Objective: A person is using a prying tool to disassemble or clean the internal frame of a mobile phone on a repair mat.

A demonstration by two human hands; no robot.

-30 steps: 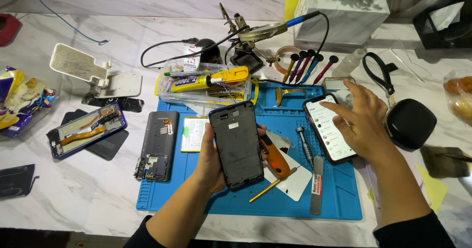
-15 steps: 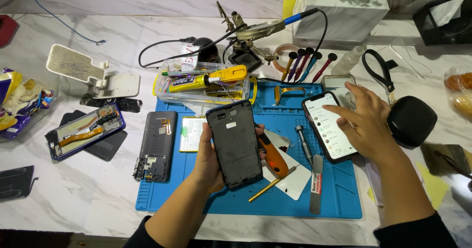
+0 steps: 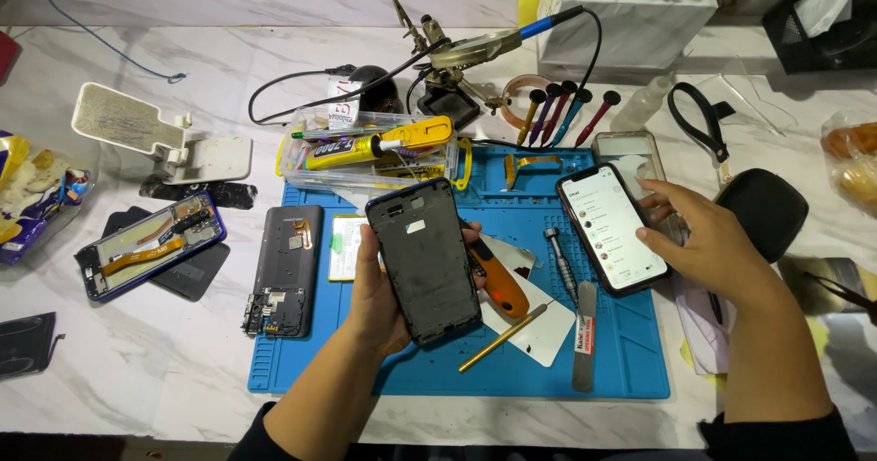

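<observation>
My left hand point(image 3: 373, 295) grips a black phone back frame point(image 3: 425, 260) upright over the blue work mat point(image 3: 630, 360). My right hand point(image 3: 708, 246) rests at the right edge of a lit smartphone point(image 3: 610, 228) lying on the mat, thumb touching its screen. An orange-handled tool point(image 3: 498, 287) and a white card point(image 3: 539, 333) lie just behind the frame. A dismantled phone body point(image 3: 283, 269) lies to the left on the mat.
A clear box with a yellow glue tube point(image 3: 375, 148) sits at the mat's top. Soldering stand point(image 3: 448, 54), screwdrivers point(image 3: 557, 114), metal spudger point(image 3: 583, 338), yellow stick point(image 3: 502, 338), black pouch point(image 3: 763, 210), open blue phone point(image 3: 151, 246), white stand point(image 3: 155, 132) surround it.
The left hand has tilted and raised the black frame slightly; the right hand stays on the lit phone with the thumb shifting a little.
</observation>
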